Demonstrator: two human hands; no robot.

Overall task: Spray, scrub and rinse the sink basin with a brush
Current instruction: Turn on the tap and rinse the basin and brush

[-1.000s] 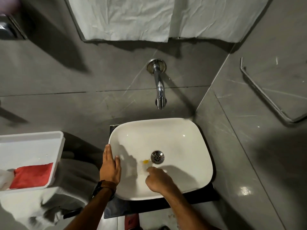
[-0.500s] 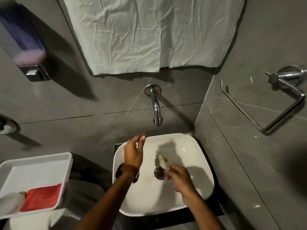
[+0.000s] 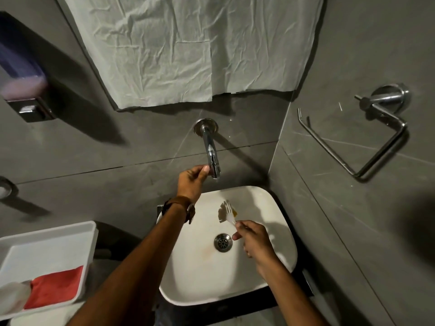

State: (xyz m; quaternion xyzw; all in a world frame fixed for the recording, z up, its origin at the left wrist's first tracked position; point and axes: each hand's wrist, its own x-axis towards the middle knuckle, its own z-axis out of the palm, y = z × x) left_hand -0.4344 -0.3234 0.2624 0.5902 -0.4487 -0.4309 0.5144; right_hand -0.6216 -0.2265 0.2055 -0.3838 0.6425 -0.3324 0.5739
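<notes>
Two bare hands work over a white sink (image 3: 281, 234) set in the corner of grey tiled walls. The left hand (image 3: 191, 180) is raised at the far edge of the sink, its fingers curled and its fingertips touching the tip of the chrome tap (image 3: 211, 151) that juts from the far wall; whether it truly grips the tap cannot be told. A brown watch (image 3: 182, 206) sits on that wrist. The right hand (image 3: 255, 238) hovers inside the sink, just right of the drain (image 3: 223, 242), with its fingers pinched on the handle of a small white brush (image 3: 227, 211). The brush points toward the far side, its splayed bristles over the far half of the sink, and a yellow spot shows beside them. Faint brownish marks lie on the sink floor left of the drain. No water can be seen running from the tap. Crumpled white paper (image 3: 188, 45) covers the wall above the tap. At far left a soap dispenser (image 3: 22, 74) hangs on the wall, and at right a chrome ring holder (image 3: 367, 128) is fixed to the side wall. At near left stands a white tray (image 3: 47, 245) holding a red cloth (image 3: 55, 288) and something pale and blurred at its near corner.
</notes>
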